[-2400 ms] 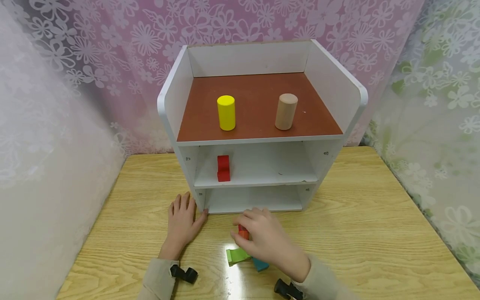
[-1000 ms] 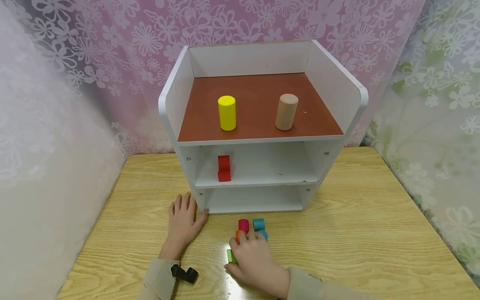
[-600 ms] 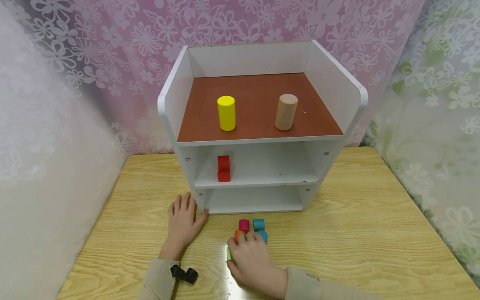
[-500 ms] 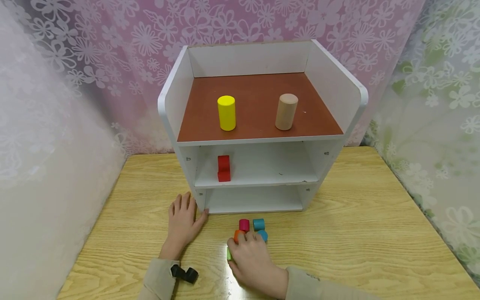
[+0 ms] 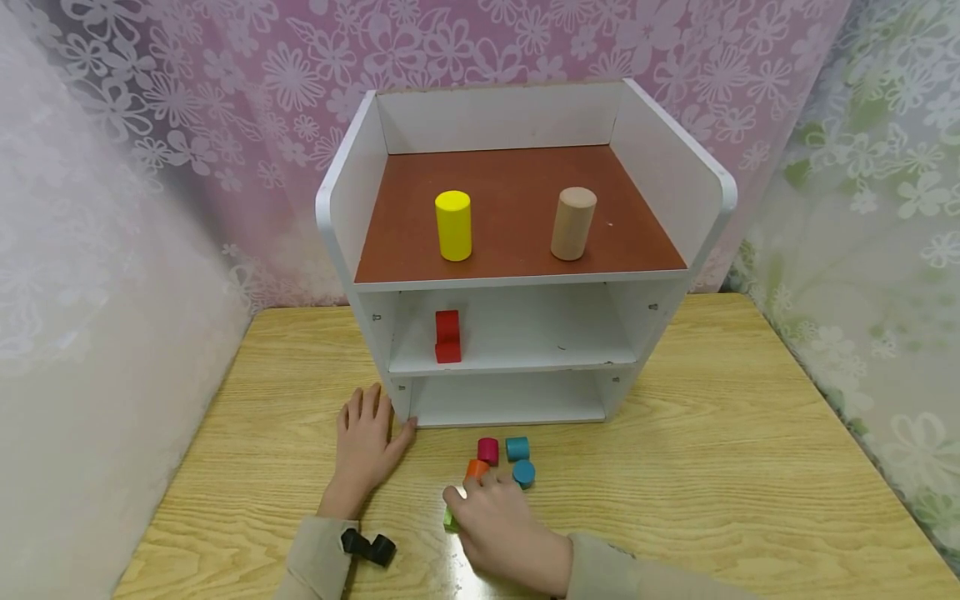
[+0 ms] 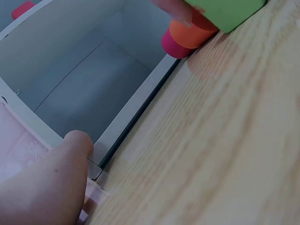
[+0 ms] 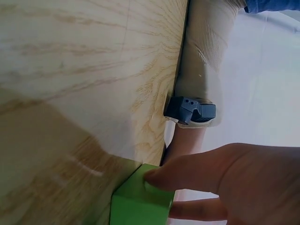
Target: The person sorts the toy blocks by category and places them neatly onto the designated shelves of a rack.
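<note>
My right hand (image 5: 501, 527) pinches a green wooden block (image 7: 140, 201) low over the table. In the right wrist view the thumb presses one face and a finger shows behind it. In the head view only the block's left end peeks out. Just beyond the fingertips lie an orange cylinder (image 5: 477, 470) and a magenta cylinder (image 5: 488, 451). To their right are a blue cylinder (image 5: 517, 448) lying down and a blue round block (image 5: 524, 474). My left hand (image 5: 363, 452) rests flat on the table, fingers spread, thumb at the shelf's front left corner.
A white shelf unit (image 5: 525, 281) stands at the back. Its brown top (image 5: 510, 175) bears an upright yellow cylinder (image 5: 453, 227) and a plain wood cylinder (image 5: 573, 223). A red stepped block (image 5: 447, 337) sits on the middle level. Patterned curtains (image 5: 450, 42) surround the table.
My right hand has come from the red and orange blocks down to the green one. In the last half second hand and green block shift slightly left, uncovering more of the blue round block.
</note>
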Demonstrator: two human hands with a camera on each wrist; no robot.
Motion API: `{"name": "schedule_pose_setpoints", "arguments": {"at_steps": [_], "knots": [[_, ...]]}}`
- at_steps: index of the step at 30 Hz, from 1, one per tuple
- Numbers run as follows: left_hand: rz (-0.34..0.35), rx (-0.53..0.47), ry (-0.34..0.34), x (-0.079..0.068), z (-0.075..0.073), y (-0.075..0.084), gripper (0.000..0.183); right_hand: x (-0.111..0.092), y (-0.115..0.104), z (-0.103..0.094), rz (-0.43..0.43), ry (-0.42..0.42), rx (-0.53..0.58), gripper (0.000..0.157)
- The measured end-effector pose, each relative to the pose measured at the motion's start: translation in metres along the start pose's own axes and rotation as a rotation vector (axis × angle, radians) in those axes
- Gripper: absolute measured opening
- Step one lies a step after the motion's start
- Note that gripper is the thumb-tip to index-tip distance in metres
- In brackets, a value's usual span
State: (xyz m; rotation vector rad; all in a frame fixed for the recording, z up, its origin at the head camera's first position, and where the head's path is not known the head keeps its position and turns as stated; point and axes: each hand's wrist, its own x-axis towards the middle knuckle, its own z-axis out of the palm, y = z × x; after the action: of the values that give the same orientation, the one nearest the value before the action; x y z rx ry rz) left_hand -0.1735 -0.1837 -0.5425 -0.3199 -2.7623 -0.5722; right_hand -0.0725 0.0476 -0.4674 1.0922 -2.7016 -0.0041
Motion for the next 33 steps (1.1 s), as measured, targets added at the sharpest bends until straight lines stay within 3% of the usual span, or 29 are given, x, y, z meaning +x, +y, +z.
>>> {"name": "schedule_pose_setpoints", "arguments": {"at_steps": [9, 13, 17, 26, 33], "knots": [[-0.005, 0.004, -0.019, 0.000, -0.002, 0.001, 0.062, 0.010, -0.004, 0.001, -0.016, -0.038, 0.112, 0.013], [-0.001, 0.006, -0.013, 0.000, -0.001, 0.000, 0.061, 0.015, -0.003, 0.002, -0.014, -0.100, 0.158, 0.014], [0.014, 0.009, 0.005, -0.001, 0.000, -0.001, 0.061, 0.018, 0.000, -0.002, -0.026, -0.178, 0.207, 0.027], [0.028, 0.001, 0.014, 0.000, 0.001, -0.002, 0.061, 0.016, 0.018, -0.021, -0.234, -0.300, 0.306, 0.069], [0.009, 0.002, -0.023, 0.000, -0.001, -0.001, 0.063, 0.016, 0.020, -0.021, -0.279, -0.300, 0.323, 0.067]]}}
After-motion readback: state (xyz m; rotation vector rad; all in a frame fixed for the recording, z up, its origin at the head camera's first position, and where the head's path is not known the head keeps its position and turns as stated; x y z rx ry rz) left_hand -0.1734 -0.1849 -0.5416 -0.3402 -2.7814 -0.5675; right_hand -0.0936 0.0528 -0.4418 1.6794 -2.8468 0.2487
